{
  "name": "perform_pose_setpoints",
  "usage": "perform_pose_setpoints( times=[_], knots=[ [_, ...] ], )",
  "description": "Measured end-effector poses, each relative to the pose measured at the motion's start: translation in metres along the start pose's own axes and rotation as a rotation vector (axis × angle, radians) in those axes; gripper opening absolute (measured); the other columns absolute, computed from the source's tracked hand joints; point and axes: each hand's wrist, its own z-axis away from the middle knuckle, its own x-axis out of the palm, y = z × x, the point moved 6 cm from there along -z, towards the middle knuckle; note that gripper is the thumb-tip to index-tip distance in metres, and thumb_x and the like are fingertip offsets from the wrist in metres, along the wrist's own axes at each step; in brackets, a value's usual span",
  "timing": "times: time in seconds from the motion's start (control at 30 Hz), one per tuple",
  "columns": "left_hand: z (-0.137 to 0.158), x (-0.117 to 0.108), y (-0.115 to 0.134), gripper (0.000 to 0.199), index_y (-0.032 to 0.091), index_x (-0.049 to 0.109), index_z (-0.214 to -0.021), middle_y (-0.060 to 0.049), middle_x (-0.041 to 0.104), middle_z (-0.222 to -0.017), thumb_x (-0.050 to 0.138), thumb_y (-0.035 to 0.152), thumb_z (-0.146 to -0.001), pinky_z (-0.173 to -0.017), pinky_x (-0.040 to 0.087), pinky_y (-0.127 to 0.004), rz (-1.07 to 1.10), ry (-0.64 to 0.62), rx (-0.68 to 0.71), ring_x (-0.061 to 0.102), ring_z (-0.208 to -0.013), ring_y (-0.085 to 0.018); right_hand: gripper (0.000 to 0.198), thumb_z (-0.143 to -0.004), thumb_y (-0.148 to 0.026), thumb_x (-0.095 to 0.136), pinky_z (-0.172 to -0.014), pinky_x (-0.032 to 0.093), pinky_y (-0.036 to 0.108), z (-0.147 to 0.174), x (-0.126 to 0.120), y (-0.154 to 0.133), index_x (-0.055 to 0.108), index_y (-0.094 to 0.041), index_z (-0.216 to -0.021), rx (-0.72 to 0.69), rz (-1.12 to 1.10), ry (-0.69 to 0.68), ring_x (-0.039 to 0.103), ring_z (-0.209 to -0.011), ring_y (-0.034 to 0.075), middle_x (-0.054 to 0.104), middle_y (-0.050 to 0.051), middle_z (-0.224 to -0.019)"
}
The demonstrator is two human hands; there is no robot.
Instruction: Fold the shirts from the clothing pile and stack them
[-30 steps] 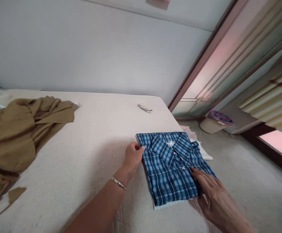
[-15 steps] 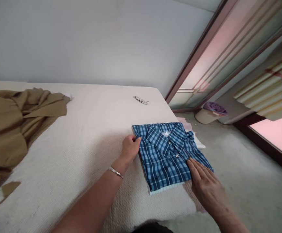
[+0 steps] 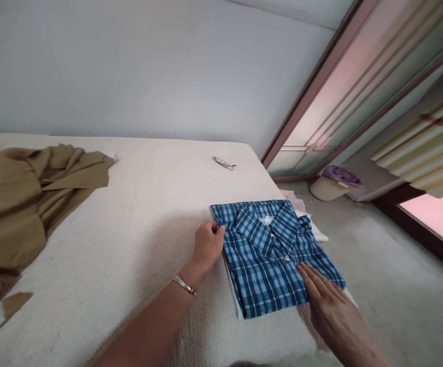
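A folded blue plaid shirt (image 3: 259, 270), collar toward the far side, lies at the right edge of the padded surface. Another pale folded cloth shows a thin edge beneath it. My left hand (image 3: 208, 244), with a silver bracelet on the wrist, is closed, pinching the shirt's left edge near the collar. Flat against the shirt's lower right part rests my right hand (image 3: 326, 300), its fingers stretched out and close together.
Eyeglasses (image 3: 223, 163) lie near the wall. A brown garment (image 3: 11, 199) is spread at the left, with a small brown cloth piece (image 3: 17, 302) below it. On the floor at right stands a bin (image 3: 328, 187) with a purple liner, beside a glass door.
The view has shifted slightly. The shirt has moved a little over the pale cloth, whose front strip is now covered. Both hands keep their places on the shirt.
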Motion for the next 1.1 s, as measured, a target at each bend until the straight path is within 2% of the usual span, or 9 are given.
perform_pose_setpoints(
  times=[0.17, 0.27, 0.33, 0.43, 0.53, 0.77, 0.9, 1.0, 1.1],
  knots=[
    [0.015, -0.025, 0.032, 0.031, 0.018, 0.066, -0.1, -0.011, 0.071, -0.096, 0.049, 0.044, -0.101, -0.083, 0.049, -0.034, -0.231, 0.207, 0.29, 0.066, -0.089, -0.023, 0.053, -0.092, -0.031, 0.053, -0.097, 0.058, 0.045, -0.029, -0.034, 0.013, 0.056, -0.02, -0.144, 0.026, -0.167, -0.082, 0.065, -0.124, 0.03, 0.064, 0.013, -0.14],
    [0.03, -0.007, 0.072, 0.041, 0.018, 0.061, -0.132, -0.017, 0.061, -0.139, 0.043, 0.042, -0.104, -0.111, 0.041, -0.046, -0.405, 0.127, 0.686, 0.054, -0.129, -0.03, 0.051, -0.101, -0.044, 0.047, -0.11, 0.049, 0.048, -0.092, -0.039, 0.027, 0.054, -0.023, -0.147, 0.184, -0.246, -0.118, 0.055, -0.136, 0.03, 0.057, 0.011, -0.149],
    [0.033, 0.016, 0.085, 0.049, 0.022, 0.053, -0.146, -0.015, 0.045, -0.159, 0.045, 0.045, -0.103, -0.122, 0.027, -0.056, -0.507, 0.03, 0.84, 0.036, -0.147, -0.034, 0.057, -0.104, -0.047, 0.041, -0.115, 0.042, 0.051, -0.14, -0.022, 0.037, 0.047, -0.02, -0.153, 0.31, -0.256, -0.114, 0.044, -0.145, 0.032, 0.045, 0.013, -0.159],
    [0.018, 0.044, 0.077, 0.057, 0.025, 0.05, -0.151, -0.015, 0.036, -0.165, 0.048, 0.052, -0.101, -0.121, 0.02, -0.068, -0.617, -0.045, 0.768, 0.026, -0.153, -0.041, 0.061, -0.104, -0.055, 0.039, -0.118, 0.032, 0.057, -0.186, 0.034, 0.045, 0.043, -0.025, -0.156, 0.429, -0.225, -0.214, 0.032, -0.15, 0.035, 0.037, 0.01, -0.165],
    [0.002, 0.059, 0.057, 0.06, 0.028, 0.048, -0.153, -0.015, 0.031, -0.167, 0.047, 0.056, -0.1, -0.118, 0.023, -0.072, -0.649, -0.065, 0.676, 0.029, -0.151, -0.044, 0.059, -0.104, -0.057, 0.034, -0.118, 0.028, 0.056, -0.192, 0.08, 0.046, 0.045, -0.029, -0.155, 0.48, -0.238, -0.253, 0.03, -0.15, 0.033, 0.036, 0.007, -0.166],
    [0.004, 0.051, 0.059, 0.059, 0.029, 0.048, -0.153, -0.015, 0.033, -0.167, 0.049, 0.055, -0.099, -0.117, 0.024, -0.072, -0.668, -0.103, 0.662, 0.029, -0.151, -0.043, 0.058, -0.105, -0.056, 0.03, -0.119, 0.027, 0.055, -0.183, 0.083, 0.042, 0.046, -0.029, -0.154, 0.489, -0.251, -0.237, 0.031, -0.15, 0.031, 0.036, 0.008, -0.165],
    [0.036, -0.015, 0.046, 0.06, 0.027, 0.04, -0.157, -0.015, 0.033, -0.166, 0.051, 0.044, -0.1, -0.121, 0.025, -0.064, -0.696, -0.168, 0.717, 0.029, -0.153, -0.037, 0.062, -0.104, -0.058, 0.032, -0.118, 0.027, 0.059, -0.181, 0.067, 0.044, 0.04, -0.029, -0.158, 0.506, -0.275, -0.32, 0.028, -0.152, 0.033, 0.032, 0.01, -0.167],
    [0.065, -0.109, 0.002, 0.056, 0.027, 0.043, -0.155, -0.013, 0.036, -0.166, 0.05, 0.034, -0.1, -0.122, 0.026, -0.058, -0.754, -0.164, 0.643, 0.034, -0.152, -0.032, 0.069, -0.101, -0.063, 0.031, -0.114, 0.03, 0.064, -0.152, 0.049, 0.048, 0.039, -0.027, -0.158, 0.556, -0.231, -0.207, 0.032, -0.149, 0.038, 0.035, 0.013, -0.165],
    [0.082, -0.219, -0.049, 0.047, 0.024, 0.054, -0.143, -0.015, 0.046, -0.159, 0.048, 0.03, -0.097, -0.116, 0.034, -0.055, -0.833, -0.127, 0.392, 0.046, -0.144, -0.031, 0.064, -0.097, -0.061, 0.031, -0.102, 0.04, 0.067, -0.1, 0.039, 0.046, 0.052, -0.031, -0.149, 0.548, -0.172, -0.023, 0.047, -0.138, 0.039, 0.051, 0.016, -0.153]
  ],
)
